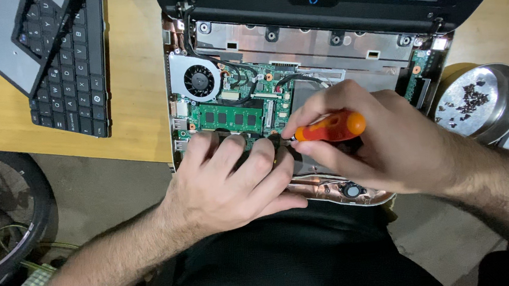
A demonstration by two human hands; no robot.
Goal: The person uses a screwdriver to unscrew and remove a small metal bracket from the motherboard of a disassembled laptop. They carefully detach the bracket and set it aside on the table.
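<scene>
- Orange plastic marked the screwdriver (330, 127), its stubby handle lying near the centre of the frame, clenched in the right hand (375, 142); the fingers were wrapped over it and the thumb pressed along its underside.
- Screwdriver's tip pointed left toward the left hand, down at the lower edge of the green circuit board (245, 95); the tip itself was hidden between the fingers, so the exact contact point could not be told.
- Left hand (233, 178) sat just left of centre, fingers curled and bearing down on the board's lower edge, touching the tool's front end (whether it pinched a small part could not be told).
- Opened laptop (296, 55) filled the upper centre, its top cover off and the metal frame bare; its lower edge reached over the table's front edge toward the person's lap.
- Cooling fan (200, 80) sat at the board's upper left, round, in a silver housing.
- Memory module (231, 117) lay flat just below the fan, directly above the left hand's fingertips.
- Removed keyboard (70, 73) rested at the upper left of the frame on the wooden table (134, 80), with a grey panel (1, 45) lying tilted across it.
- Round metal dish (484, 103) stood at the right edge, holding a scatter of small dark screws (467, 97), well apart from both hands.
</scene>
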